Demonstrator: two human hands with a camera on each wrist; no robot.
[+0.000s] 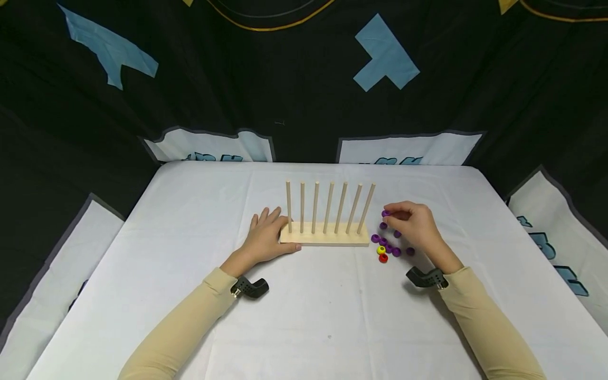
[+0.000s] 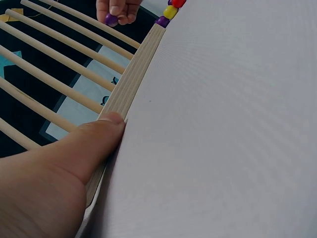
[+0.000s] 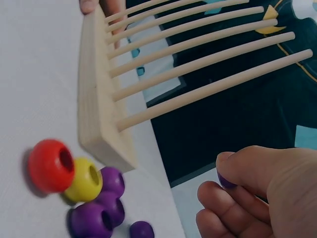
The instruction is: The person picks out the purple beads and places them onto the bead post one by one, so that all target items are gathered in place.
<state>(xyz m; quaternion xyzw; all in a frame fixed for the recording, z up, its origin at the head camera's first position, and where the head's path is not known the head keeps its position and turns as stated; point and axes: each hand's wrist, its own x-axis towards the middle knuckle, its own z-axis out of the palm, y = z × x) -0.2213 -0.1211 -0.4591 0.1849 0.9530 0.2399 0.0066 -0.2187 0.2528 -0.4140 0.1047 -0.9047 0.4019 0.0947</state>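
A pale wooden peg rack point(image 1: 328, 240), a flat base with a row of several upright pegs, stands on the white table. At its left end my left hand point(image 1: 267, 236) holds the base, the thumb point(image 2: 99, 141) along the front edge and the index finger behind. To the right of the rack, my right hand point(image 1: 414, 224) pinches a purple bead point(image 3: 225, 181) between thumb and fingertips, raised off the table. Below that hand lie several loose purple beads point(image 1: 396, 252), a yellow bead point(image 1: 381, 249) and a red bead point(image 1: 383, 258). The pegs carry no beads.
A white cloth covers the table point(image 1: 313, 316). Dark curtains point(image 1: 266, 84) with blue and white patches hang behind and at both sides. Each wrist wears a black camera mount, such as the left mount point(image 1: 254, 287).
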